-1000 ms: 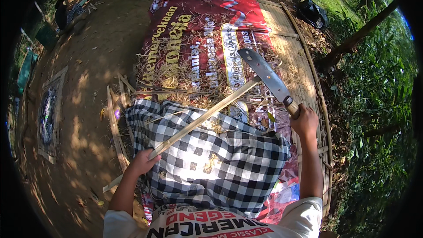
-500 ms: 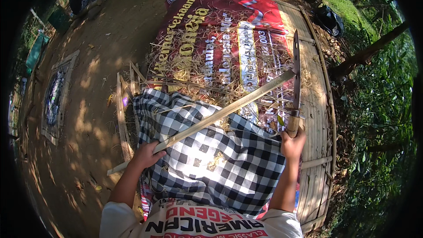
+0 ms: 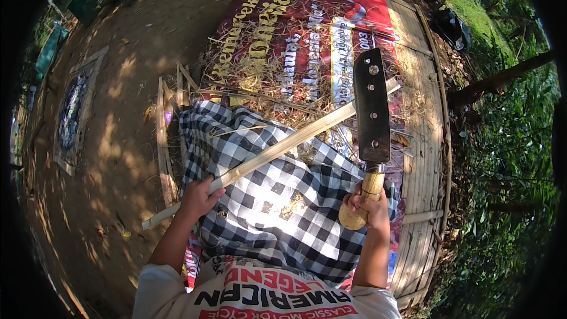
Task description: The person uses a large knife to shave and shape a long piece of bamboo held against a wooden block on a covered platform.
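My left hand (image 3: 201, 197) is closed around the lower part of a long bamboo strip (image 3: 287, 144), which slants across my lap up to the right. In my right hand (image 3: 371, 205) is a cleaver-like knife (image 3: 372, 106) with a wide dark blade, several holes along it, and a pale wooden handle. The blade points away from me and lies across the strip near its far end, hiding part of it; whether they touch I cannot tell. Under both hands a black-and-white checked cloth (image 3: 254, 210) covers my lap, with a few shavings on it.
Beyond the cloth, a red printed banner (image 3: 360, 0) is strewn with curly shavings (image 3: 236, 71). It lies on a bamboo platform (image 3: 422, 177). Bamboo pieces (image 3: 164, 142) lean at its left. A framed panel (image 3: 77, 106) lies on the dirt; a black bag (image 3: 452, 28) sits far right.
My right hand has moved left and nearer to me, and the knife has turned from edge-on to show its broad side. The left hand still grips the strip, nearly in place.
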